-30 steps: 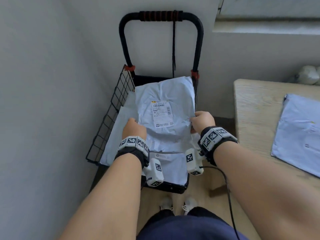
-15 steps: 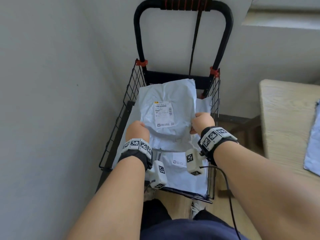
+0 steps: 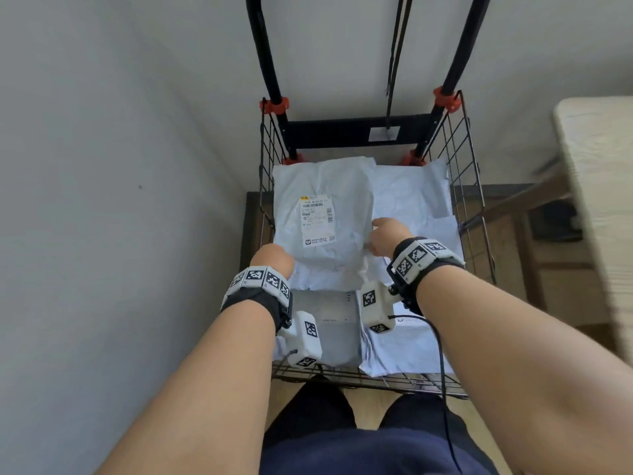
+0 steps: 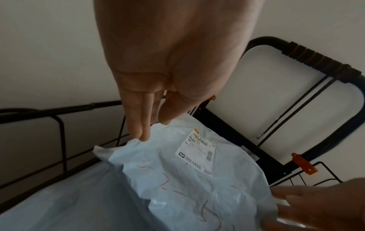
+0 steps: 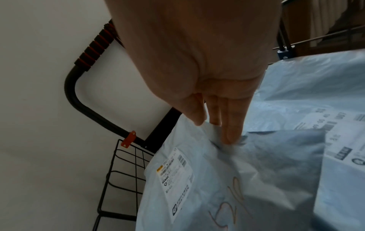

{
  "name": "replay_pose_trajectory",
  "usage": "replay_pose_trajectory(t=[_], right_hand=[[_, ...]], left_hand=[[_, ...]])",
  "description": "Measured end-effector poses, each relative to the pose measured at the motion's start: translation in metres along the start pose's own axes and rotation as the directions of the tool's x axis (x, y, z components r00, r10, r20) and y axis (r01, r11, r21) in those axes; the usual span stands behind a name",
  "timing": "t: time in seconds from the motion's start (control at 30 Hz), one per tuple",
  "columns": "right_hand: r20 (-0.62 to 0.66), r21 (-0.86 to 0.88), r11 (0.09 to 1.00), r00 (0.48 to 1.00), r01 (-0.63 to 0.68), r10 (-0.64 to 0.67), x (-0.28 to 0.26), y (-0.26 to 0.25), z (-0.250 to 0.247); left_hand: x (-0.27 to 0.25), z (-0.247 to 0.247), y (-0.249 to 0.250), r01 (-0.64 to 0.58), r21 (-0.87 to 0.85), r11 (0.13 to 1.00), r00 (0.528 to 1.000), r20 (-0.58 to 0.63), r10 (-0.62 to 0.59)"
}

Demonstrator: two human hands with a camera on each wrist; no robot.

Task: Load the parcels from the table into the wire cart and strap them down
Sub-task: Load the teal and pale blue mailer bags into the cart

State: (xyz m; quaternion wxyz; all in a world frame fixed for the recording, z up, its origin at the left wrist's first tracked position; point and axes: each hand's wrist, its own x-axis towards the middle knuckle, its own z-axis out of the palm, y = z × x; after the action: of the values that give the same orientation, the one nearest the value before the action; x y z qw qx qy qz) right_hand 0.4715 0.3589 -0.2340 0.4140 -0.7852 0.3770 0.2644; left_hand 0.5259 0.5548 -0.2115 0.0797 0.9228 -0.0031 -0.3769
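Observation:
A pale blue mailer parcel (image 3: 337,204) with a white shipping label lies on top of other parcels in the black wire cart (image 3: 459,159). My left hand (image 3: 272,260) holds its left edge; in the left wrist view the thumb lies on top and the straight fingers (image 4: 142,134) meet the crumpled edge of the parcel (image 4: 197,179). My right hand (image 3: 385,234) pinches the right edge, thumb over the parcel (image 5: 197,179) and fingers (image 5: 229,136) pushed into the fold. A black strap (image 3: 394,63) hangs from the cart's handle.
Beneath lie more pale mailers (image 3: 411,190), a grey one (image 3: 337,323) and a white one (image 3: 404,351) near me. A grey wall runs along the left. The wooden table (image 3: 603,200) stands to the right of the cart. My legs stand at the cart's front rim.
The labelled parcel has gone down from above the cart onto the parcels inside. Both hands went down with it, and my view has tipped down over the basket.

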Motion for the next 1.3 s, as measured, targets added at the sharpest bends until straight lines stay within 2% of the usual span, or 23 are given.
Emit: replay_pose_trajectory(t=[0.07,0.17,0.47,0.6,0.77,0.97,1.07,1.17,1.3], right_hand=[[-0.008,-0.083,0.996,1.0,0.007,-0.008,-0.001,-0.003,0.004],[-0.042,-0.06,0.998,0.999,-0.014,0.011,-0.004,-0.003,0.003],[-0.144,-0.039,0.999,0.989,0.017,-0.022,-0.039,0.029,-0.037],[-0.205,0.1,0.992,0.977,0.077,-0.055,-0.058,0.07,-0.073],[-0.326,0.13,0.987,0.944,0.091,-0.045,-0.08,0.135,-0.136],[-0.387,0.228,0.971,0.922,0.075,0.02,-0.105,0.224,-0.204],[-0.443,0.282,0.957,0.894,0.068,0.068,-0.119,0.266,-0.227],[-0.486,0.295,0.955,0.867,0.041,0.113,-0.131,0.304,-0.249],[-0.515,0.353,0.935,0.839,0.023,0.173,-0.143,0.342,-0.271]], left_hand=[[-0.001,0.0,-0.003,-0.006,0.0,1.0,1.0,0.002,0.006],[-0.005,-0.005,-0.003,0.009,-0.062,0.998,1.0,0.021,-0.008],[-0.035,-0.002,0.046,-0.141,-0.232,0.962,0.987,-0.105,0.12],[-0.068,0.014,0.091,-0.239,-0.352,0.905,0.969,-0.146,0.199],[-0.12,0.048,0.164,-0.342,-0.403,0.849,0.937,-0.22,0.273],[-0.176,0.103,0.246,-0.41,-0.4,0.819,0.911,-0.217,0.35],[-0.196,0.133,0.279,-0.446,-0.407,0.797,0.895,-0.209,0.395],[-0.21,0.156,0.307,-0.458,-0.423,0.782,0.888,-0.176,0.425],[-0.22,0.174,0.347,-0.51,-0.38,0.772,0.856,-0.138,0.498]])
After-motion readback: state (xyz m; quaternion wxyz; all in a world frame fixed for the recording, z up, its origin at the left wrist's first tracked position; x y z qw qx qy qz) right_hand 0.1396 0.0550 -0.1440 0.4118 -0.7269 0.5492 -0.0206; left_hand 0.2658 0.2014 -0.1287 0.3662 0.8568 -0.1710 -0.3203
